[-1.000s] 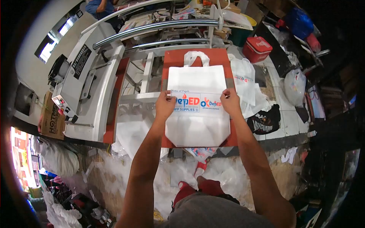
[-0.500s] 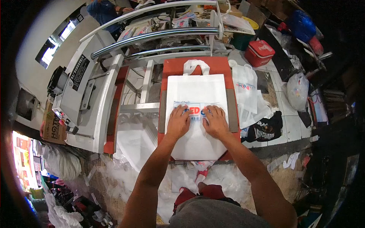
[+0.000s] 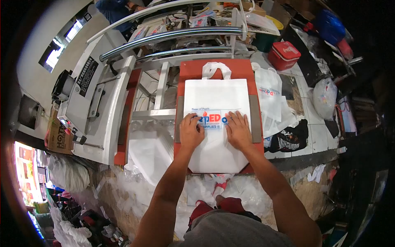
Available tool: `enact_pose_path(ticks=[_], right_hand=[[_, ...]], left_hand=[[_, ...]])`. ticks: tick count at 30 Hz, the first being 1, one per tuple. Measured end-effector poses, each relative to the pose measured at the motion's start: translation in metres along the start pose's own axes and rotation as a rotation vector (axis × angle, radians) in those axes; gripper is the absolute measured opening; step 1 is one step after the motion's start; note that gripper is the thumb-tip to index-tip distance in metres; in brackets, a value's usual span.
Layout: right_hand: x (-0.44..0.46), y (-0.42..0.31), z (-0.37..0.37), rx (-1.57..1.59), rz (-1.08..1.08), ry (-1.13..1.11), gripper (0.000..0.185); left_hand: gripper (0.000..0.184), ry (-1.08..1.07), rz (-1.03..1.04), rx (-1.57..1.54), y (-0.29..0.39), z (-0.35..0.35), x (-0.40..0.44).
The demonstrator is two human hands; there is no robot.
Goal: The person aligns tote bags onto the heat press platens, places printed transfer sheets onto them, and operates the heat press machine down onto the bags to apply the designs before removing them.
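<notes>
A white fabric tote bag (image 3: 216,154) lies flat on a red pad (image 3: 187,68), its handle loop (image 3: 217,66) pointing away from me. Blue and red lettering (image 3: 213,119) runs across its middle inside a pale bluish rectangle. My left hand (image 3: 192,131) rests on the bag at the left end of the lettering, fingers bent and apart from the thumb. At the other end, my right hand (image 3: 238,131) lies with its fingers spread on the fabric. Neither hand grips anything that I can see.
A white press machine (image 3: 92,92) with metal bars (image 3: 173,36) stands left and behind. More printed bags (image 3: 269,90) hang at the right, near a black cloth (image 3: 292,138) and a red cooler box (image 3: 284,55). Blank white bags (image 3: 149,152) lie lower left. Another person (image 3: 113,12) is far back.
Both hands have moved slightly apart, uncovering more of the lettering between them. The view has shifted a little, so the bag appears farther right.
</notes>
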State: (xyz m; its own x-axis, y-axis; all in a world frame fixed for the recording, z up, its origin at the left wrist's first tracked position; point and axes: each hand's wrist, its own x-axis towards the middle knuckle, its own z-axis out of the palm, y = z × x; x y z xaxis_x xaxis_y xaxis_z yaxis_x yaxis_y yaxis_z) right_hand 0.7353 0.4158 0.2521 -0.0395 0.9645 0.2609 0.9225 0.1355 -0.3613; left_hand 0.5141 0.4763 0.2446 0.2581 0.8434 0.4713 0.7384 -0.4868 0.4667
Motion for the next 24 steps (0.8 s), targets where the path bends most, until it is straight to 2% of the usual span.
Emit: enact_pose_path(ticks=[24], right_hand=[[-0.0001, -0.0017, -0.0034, 0.038, -0.01, 0.041, 0.047]], left_hand=[[0.035, 0.055, 0.011, 0.019, -0.0005, 0.0006, 0.0004]])
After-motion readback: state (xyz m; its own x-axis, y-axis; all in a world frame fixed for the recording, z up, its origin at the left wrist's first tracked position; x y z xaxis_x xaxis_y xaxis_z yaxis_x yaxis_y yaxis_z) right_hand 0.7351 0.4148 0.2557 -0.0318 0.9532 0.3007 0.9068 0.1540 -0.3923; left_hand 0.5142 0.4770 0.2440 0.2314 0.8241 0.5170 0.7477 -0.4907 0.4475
